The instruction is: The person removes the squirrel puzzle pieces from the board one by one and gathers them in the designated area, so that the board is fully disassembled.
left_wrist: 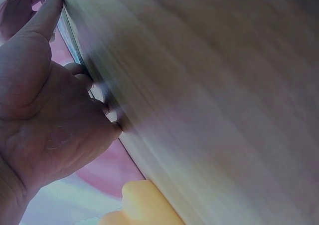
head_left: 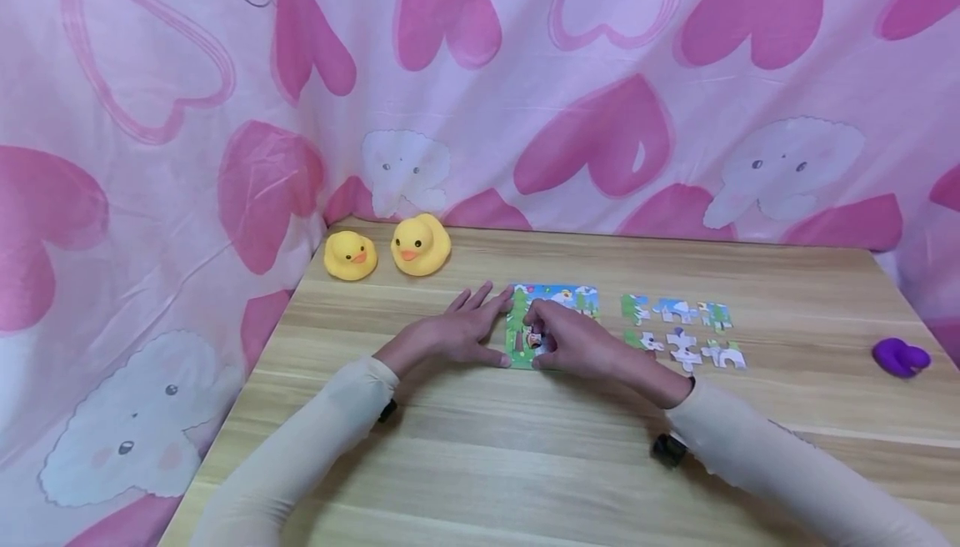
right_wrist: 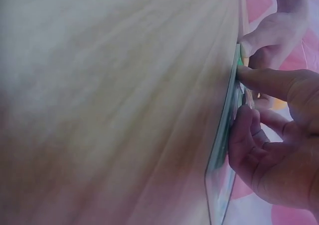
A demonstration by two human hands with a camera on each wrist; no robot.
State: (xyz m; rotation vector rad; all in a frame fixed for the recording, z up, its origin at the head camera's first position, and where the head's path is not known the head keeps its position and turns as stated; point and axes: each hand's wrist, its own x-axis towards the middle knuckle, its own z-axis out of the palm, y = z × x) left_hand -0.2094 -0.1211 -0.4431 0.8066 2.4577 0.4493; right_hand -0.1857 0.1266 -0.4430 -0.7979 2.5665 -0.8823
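Puzzle's [head_left: 521,303] lying under my R hand [head_left: 576,343], fingers curled, can't tell if gripping; L hand [head_left: 465,330], fingers spread, is touching its L edge.

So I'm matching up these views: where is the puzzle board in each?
Head: puzzle board, slightly right of and below centre.
Left wrist: seemingly a thin sliver, upper left.
Right wrist: edge-on, right of centre.
Shared landmark: left hand, upper right in the right wrist view.
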